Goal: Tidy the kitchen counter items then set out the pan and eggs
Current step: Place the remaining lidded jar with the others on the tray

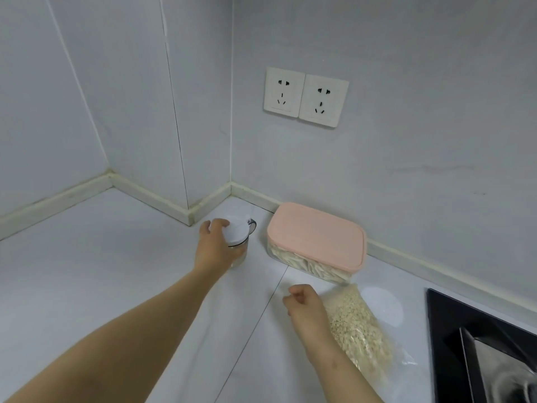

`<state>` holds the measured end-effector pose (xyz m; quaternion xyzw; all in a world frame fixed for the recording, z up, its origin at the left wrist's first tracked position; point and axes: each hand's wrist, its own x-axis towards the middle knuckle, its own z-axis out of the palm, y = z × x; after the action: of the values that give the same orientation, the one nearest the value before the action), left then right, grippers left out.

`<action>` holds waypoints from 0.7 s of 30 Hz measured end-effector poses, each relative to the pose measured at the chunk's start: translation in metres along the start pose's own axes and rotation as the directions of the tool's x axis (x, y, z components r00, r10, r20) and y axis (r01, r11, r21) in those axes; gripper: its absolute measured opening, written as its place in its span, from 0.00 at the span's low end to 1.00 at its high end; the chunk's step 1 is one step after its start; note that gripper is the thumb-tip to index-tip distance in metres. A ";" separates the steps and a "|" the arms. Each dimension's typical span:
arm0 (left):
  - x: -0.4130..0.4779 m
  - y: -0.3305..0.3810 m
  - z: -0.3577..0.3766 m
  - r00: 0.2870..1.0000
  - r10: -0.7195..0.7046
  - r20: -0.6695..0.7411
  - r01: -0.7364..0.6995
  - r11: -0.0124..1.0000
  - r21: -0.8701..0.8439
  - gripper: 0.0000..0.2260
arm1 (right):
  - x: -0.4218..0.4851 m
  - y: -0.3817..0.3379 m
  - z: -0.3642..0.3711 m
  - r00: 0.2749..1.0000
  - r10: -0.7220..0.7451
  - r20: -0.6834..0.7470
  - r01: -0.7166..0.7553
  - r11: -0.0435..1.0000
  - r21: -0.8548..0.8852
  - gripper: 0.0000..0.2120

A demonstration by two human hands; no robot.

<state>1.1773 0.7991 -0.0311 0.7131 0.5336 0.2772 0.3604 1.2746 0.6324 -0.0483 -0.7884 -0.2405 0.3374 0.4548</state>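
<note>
Our left hand (213,247) wraps its fingers round the clear glass jar with a flat white lid (239,231), just left of the clear rectangular pink-lidded box (316,237). Our right hand (305,307) is curled in front of that box, touching the clear plastic bag of oats (359,327); we cannot tell whether it pinches the bag.

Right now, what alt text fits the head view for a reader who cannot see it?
The left hand grips a white-lidded jar in the counter corner; the right hand, fingers curled, is beside a bag of grain. A pink-lidded box stands by the wall.
</note>
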 end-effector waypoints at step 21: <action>-0.142 -0.003 -0.025 0.849 0.242 0.470 -0.260 0.965 -0.026 0.25 | -0.063 0.013 -0.021 0.986 -0.133 0.103 0.122 0.987 0.107 0.10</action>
<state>1.1171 0.6686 -0.0200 0.8292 0.3381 0.1308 0.4255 1.2494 0.5716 -0.0320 -0.7277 -0.2981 0.3620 0.5005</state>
